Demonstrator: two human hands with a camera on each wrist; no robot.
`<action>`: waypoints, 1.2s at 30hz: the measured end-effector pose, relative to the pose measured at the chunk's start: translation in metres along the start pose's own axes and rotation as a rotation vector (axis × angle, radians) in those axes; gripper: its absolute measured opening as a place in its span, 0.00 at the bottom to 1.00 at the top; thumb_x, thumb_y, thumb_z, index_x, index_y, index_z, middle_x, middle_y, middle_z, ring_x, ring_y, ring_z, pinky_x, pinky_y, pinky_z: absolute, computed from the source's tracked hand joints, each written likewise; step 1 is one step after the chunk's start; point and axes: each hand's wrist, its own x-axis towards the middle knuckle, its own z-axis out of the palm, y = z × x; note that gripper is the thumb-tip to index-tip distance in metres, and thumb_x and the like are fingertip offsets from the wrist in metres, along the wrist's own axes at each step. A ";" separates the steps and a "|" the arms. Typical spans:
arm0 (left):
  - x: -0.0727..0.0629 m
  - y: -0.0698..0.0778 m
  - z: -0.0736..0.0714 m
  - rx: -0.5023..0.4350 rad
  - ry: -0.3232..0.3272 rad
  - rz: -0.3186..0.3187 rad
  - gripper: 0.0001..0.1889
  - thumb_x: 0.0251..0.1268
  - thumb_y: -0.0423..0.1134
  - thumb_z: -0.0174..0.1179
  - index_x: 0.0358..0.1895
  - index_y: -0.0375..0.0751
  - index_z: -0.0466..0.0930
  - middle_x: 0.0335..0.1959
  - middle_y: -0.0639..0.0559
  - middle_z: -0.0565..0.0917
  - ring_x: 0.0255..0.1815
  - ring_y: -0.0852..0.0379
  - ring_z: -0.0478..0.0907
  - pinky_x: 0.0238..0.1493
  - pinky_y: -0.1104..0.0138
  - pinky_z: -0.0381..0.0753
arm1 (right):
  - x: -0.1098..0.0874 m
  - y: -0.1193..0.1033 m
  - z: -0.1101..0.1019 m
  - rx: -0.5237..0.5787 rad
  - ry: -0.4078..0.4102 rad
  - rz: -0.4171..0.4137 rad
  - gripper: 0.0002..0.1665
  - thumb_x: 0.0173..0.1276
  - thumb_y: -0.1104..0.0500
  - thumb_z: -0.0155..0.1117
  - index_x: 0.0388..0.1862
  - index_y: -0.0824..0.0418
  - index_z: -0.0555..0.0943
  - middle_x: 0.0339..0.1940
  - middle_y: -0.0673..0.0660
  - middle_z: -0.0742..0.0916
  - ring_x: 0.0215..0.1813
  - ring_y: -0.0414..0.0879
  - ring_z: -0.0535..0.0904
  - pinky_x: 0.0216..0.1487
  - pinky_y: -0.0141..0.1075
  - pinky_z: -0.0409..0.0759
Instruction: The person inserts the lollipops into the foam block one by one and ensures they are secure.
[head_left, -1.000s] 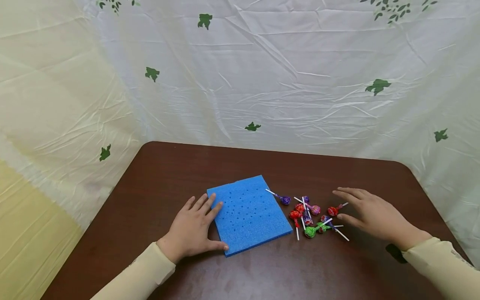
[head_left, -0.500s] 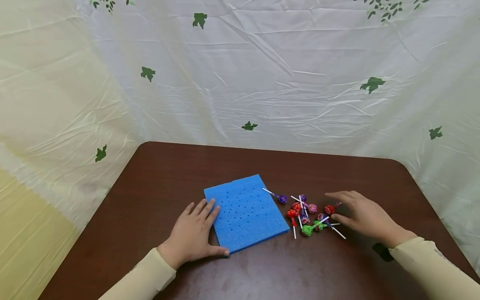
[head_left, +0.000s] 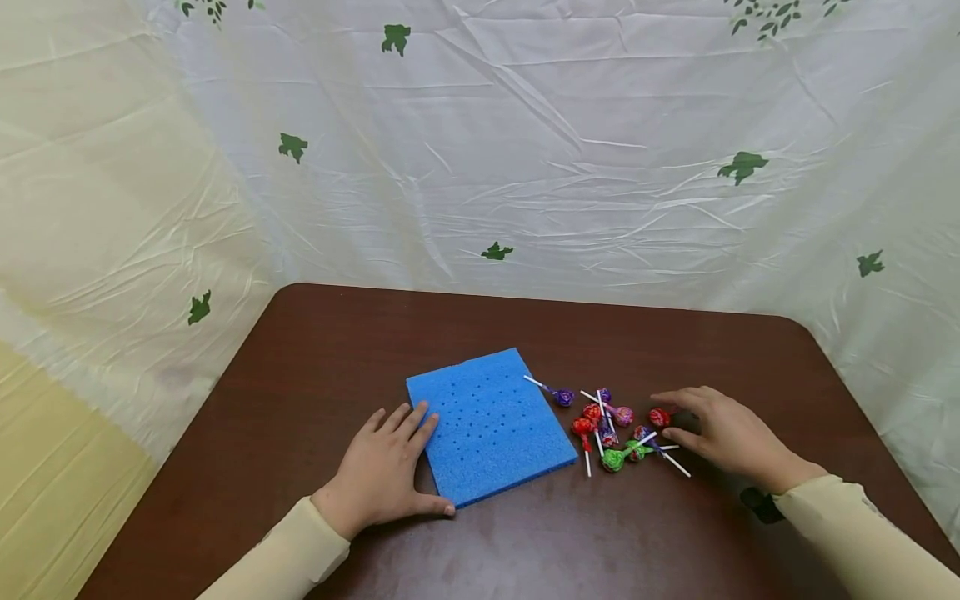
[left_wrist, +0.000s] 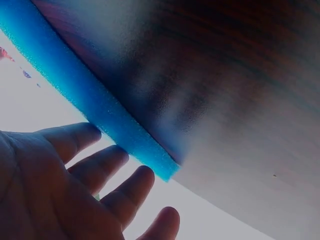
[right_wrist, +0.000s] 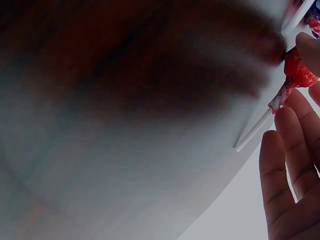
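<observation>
A square blue foam board (head_left: 495, 425) with rows of small holes lies flat on the table. At its left side my left hand (head_left: 386, 475) rests with fingers spread, fingertips touching the board's edge (left_wrist: 120, 125); in the left wrist view the hand (left_wrist: 75, 190) shows its palm and straight fingers. To the right, my right hand (head_left: 727, 437) reaches over a red lollipop (head_left: 660, 417), thumb and fingers on either side of its wrapped head. The right wrist view shows this red lollipop (right_wrist: 297, 72) between thumb and fingers (right_wrist: 295, 150), its white stick pointing outward.
Several wrapped lollipops (head_left: 613, 460), red, purple and green, lie in a loose pile between the board and my right hand. One purple lollipop (head_left: 563, 397) has its stick over the board's edge. A white curtain (head_left: 555, 150) hangs behind the brown table (head_left: 360, 333).
My right hand has moved left and closer around the red lollipop, whose stick is now hidden in the head view. My left hand stays by the board. The head view has shifted slightly.
</observation>
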 end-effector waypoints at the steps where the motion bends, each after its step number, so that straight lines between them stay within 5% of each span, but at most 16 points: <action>1: 0.000 0.000 0.000 0.001 -0.002 0.001 0.64 0.43 0.89 0.45 0.77 0.43 0.61 0.77 0.43 0.60 0.75 0.42 0.60 0.70 0.43 0.57 | 0.000 0.001 0.001 0.000 0.002 0.000 0.30 0.59 0.56 0.78 0.60 0.59 0.82 0.52 0.59 0.86 0.53 0.57 0.81 0.49 0.58 0.79; 22: -0.001 0.002 -0.004 -0.010 0.012 0.006 0.62 0.43 0.87 0.49 0.77 0.43 0.63 0.76 0.41 0.61 0.74 0.41 0.62 0.68 0.43 0.61 | 0.004 0.004 0.007 -0.031 0.026 -0.014 0.21 0.59 0.57 0.77 0.53 0.56 0.87 0.48 0.54 0.87 0.51 0.53 0.80 0.49 0.56 0.80; 36: -0.001 0.003 0.002 -0.019 0.045 -0.005 0.63 0.41 0.87 0.50 0.76 0.44 0.64 0.75 0.40 0.63 0.72 0.42 0.65 0.67 0.45 0.63 | 0.004 0.005 0.007 -0.065 0.156 -0.051 0.22 0.57 0.58 0.78 0.52 0.57 0.86 0.45 0.55 0.86 0.49 0.53 0.81 0.43 0.55 0.81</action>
